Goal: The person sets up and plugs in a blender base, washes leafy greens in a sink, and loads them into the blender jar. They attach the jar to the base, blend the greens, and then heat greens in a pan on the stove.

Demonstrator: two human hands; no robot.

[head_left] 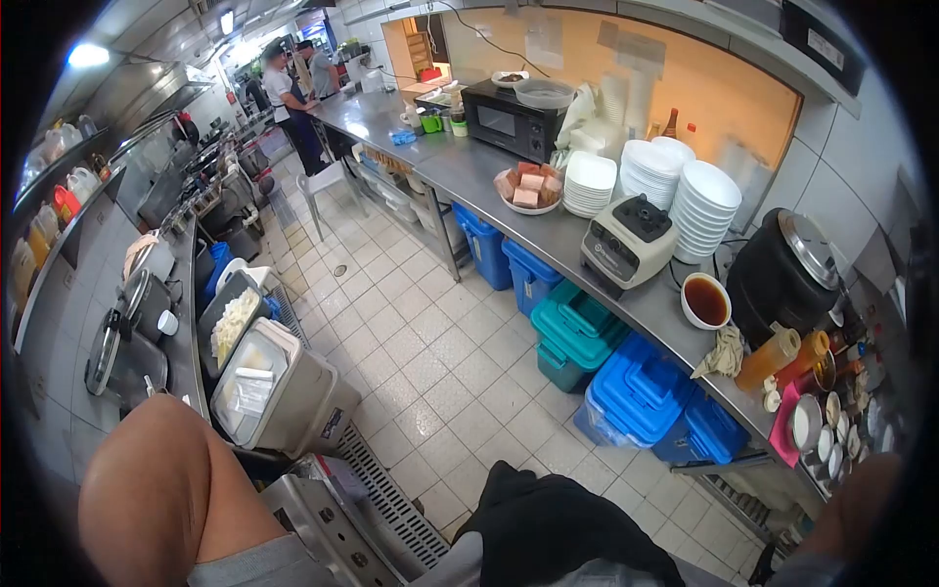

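From where I stand, the person's left arm (161, 489) is bent at the lower left, a grey sleeve at its base, and the right arm (861, 509) reaches up at the far right edge. The left hand and the right hand are both beyond what I can see, so I can't tell how far open they are or what they hold.

Nearest the right arm, the small cups (829, 448) sit clustered on the near end of the steel counter (455, 166), beside a pink sheet (782, 430); it's dim there, and they may be sauce cups. Just past them stand a squeeze bottle (768, 360), a bowl of dark liquid (706, 299) and a black pot (778, 264) with a metal lid. Farther along come a blender base (629, 240) and stacked white bowls (706, 201).

Nearest the left arm is a grey bin (303, 391), with a tub of pale pieces (233, 326) just behind it. Two people (284, 93) stand at the counter's far end
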